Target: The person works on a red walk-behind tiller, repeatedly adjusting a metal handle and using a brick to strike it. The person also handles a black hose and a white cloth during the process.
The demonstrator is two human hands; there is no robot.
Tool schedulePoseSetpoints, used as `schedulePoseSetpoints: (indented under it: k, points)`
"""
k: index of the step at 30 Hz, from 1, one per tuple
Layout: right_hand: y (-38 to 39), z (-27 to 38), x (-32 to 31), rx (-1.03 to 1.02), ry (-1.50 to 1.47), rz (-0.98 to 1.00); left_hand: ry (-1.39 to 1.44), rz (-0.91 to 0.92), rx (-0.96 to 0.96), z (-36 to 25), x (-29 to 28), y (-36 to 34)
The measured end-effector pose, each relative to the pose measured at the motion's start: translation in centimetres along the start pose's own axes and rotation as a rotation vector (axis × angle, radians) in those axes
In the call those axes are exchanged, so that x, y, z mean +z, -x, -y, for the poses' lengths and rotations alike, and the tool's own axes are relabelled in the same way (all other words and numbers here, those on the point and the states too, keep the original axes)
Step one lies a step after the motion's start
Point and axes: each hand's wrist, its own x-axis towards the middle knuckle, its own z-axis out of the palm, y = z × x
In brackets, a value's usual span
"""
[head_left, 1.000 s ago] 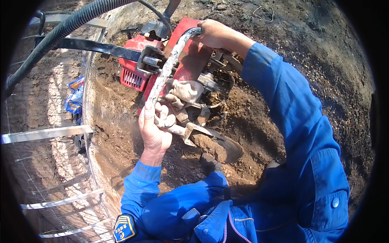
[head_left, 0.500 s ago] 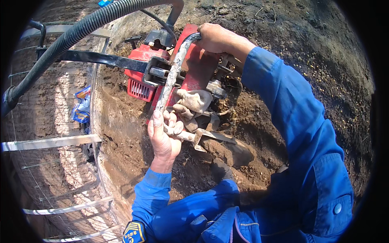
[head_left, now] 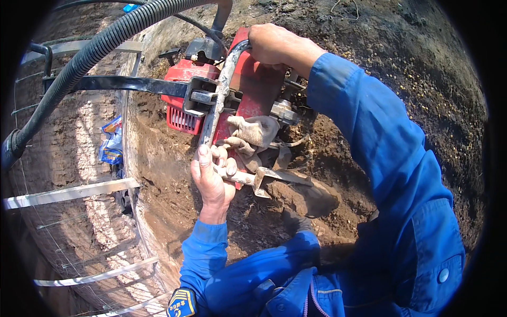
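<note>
My right hand [head_left: 274, 46] is closed on the upper bend of a worn, bent metal bar [head_left: 227, 68] that crosses a red engine-powered machine [head_left: 181, 113]. Lower down, my left hand [head_left: 210, 182] grips the same bar with curled fingers. Dirty beige cloth gloves [head_left: 252, 132] lie bunched on the machine between my hands, partly behind the bar. A black steel arm with a clamp bracket [head_left: 198, 96] sits just left of the bar. Below, an angled metal plate with a soil-covered blade [head_left: 311, 195] rests in loose dirt beside my left hand.
Thick black ribbed hose [head_left: 90, 55] arches over the upper left. At the left are pale crossbars [head_left: 79, 193] over rough ground and a blue plastic bag [head_left: 111, 142]. Dark soil with scattered yellow bits [head_left: 412, 74] covers the right. My boot [head_left: 294, 222] stands below the blade.
The machine and bar appear slightly further right in view than a second ago. My left hand sits a little right and lower; my right hand has shifted slightly. Both keep their grip.
</note>
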Motion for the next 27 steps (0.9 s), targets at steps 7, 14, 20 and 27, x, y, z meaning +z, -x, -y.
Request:
schedulePoseSetpoints:
  k: [7, 14, 20, 27]
  points:
    - [0.7, -3.0, 1.8, -0.276, 0.072, -0.128, 0.074, 0.057, 0.018, -0.1, 0.3, -0.2]
    - [6.4, -11.8, -0.1, -0.282, -0.053, -0.279, 0.063, 0.046, 0.011, 0.6, 0.4, -0.5]
    - [10.1, -13.3, -1.5, 0.164, -0.363, 0.365, 0.109, -0.007, 0.0, 0.4, 0.7, -0.6]
    - [9.8, -10.5, -2.5, 0.119, -0.112, 0.363, 0.117, -0.001, 0.033, 0.0, 0.2, 0.2]
